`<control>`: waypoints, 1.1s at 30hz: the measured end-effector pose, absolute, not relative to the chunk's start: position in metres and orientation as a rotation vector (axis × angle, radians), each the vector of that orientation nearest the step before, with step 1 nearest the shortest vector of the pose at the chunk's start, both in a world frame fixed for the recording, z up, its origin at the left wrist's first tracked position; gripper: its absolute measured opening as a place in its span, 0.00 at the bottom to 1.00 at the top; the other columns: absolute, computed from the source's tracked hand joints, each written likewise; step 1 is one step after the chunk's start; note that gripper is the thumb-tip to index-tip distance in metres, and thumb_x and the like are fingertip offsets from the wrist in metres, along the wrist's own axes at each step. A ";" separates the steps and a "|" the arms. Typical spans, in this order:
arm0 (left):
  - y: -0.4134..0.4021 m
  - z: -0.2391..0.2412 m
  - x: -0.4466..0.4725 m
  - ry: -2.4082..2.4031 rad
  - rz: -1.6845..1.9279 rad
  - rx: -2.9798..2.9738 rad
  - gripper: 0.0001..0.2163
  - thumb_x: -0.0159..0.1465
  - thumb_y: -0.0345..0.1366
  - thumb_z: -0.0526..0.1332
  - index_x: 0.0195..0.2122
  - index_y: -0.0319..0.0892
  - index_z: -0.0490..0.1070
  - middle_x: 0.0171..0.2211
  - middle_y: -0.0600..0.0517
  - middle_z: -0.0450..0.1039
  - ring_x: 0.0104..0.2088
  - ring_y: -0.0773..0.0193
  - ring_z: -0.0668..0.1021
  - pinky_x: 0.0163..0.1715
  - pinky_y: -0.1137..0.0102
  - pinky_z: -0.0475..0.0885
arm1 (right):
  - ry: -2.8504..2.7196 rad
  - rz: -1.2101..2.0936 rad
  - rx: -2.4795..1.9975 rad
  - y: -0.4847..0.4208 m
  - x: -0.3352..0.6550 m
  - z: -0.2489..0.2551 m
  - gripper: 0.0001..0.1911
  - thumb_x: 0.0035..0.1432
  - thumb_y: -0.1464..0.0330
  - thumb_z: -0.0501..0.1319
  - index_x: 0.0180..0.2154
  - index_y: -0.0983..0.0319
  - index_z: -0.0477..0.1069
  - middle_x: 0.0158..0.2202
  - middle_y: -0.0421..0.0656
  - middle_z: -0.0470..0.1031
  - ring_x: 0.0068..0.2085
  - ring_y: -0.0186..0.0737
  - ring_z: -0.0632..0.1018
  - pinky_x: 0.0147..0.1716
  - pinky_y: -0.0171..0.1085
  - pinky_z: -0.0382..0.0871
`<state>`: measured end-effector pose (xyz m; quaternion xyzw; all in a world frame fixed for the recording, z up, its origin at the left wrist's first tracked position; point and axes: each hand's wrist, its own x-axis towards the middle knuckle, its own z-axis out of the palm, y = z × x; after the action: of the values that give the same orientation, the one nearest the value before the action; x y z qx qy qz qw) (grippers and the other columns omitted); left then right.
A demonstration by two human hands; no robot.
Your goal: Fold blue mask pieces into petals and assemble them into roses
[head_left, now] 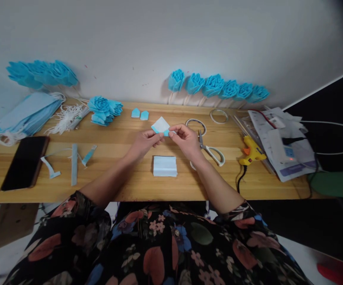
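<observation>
Between my two hands is a small piece of blue-and-white mask fabric (161,125), its white side up and a blue fold along the lower edge. My left hand (146,143) pinches its lower left edge, and my right hand (185,139) pinches the lower right corner. Below the hands lies a stack of pale fabric pieces (165,166) on the table. Two small folded blue petals (139,114) rest behind the left hand. White-handled scissors (214,153) lie partly open beside my right wrist, near a roll of tape (196,126).
Blue fabric flowers on sticks (213,86) lean against the wall, with others (104,110) on the table. At left are face masks (30,114), cut ear loops (66,116), a phone (25,162) and fabric strips (74,164). A yellow glue gun (252,151) and power strip (280,146) lie right.
</observation>
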<state>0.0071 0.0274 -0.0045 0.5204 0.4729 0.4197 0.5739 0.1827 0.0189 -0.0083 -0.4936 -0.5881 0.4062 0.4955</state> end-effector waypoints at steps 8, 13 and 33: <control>0.029 -0.005 0.007 1.110 0.914 1.277 0.15 0.52 0.48 0.67 0.26 0.38 0.75 0.25 0.51 0.76 0.24 0.70 0.71 0.26 0.73 0.66 | -1.344 1.282 -1.071 0.021 0.185 -0.010 0.31 0.51 0.58 0.69 0.56 0.58 0.70 0.43 0.43 0.78 0.44 0.41 0.77 0.47 0.41 0.71; 0.030 -0.006 0.006 1.065 0.909 1.311 0.14 0.53 0.46 0.67 0.25 0.39 0.73 0.23 0.53 0.73 0.24 0.71 0.69 0.27 0.73 0.65 | -1.328 1.284 -1.047 0.021 0.184 -0.013 0.26 0.50 0.60 0.70 0.51 0.58 0.74 0.38 0.40 0.79 0.40 0.39 0.77 0.44 0.40 0.71; 0.030 -0.005 0.005 1.016 0.937 1.260 0.14 0.55 0.47 0.66 0.24 0.40 0.75 0.22 0.53 0.72 0.25 0.69 0.71 0.28 0.71 0.67 | -1.373 1.247 -1.097 0.019 0.182 -0.008 0.22 0.51 0.52 0.67 0.43 0.60 0.75 0.37 0.41 0.78 0.39 0.39 0.76 0.41 0.40 0.72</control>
<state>0.0046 0.0301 -0.0045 0.5421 0.4371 0.4033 0.5937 0.1816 0.0187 -0.0081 -0.4484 -0.5613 0.5097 0.4734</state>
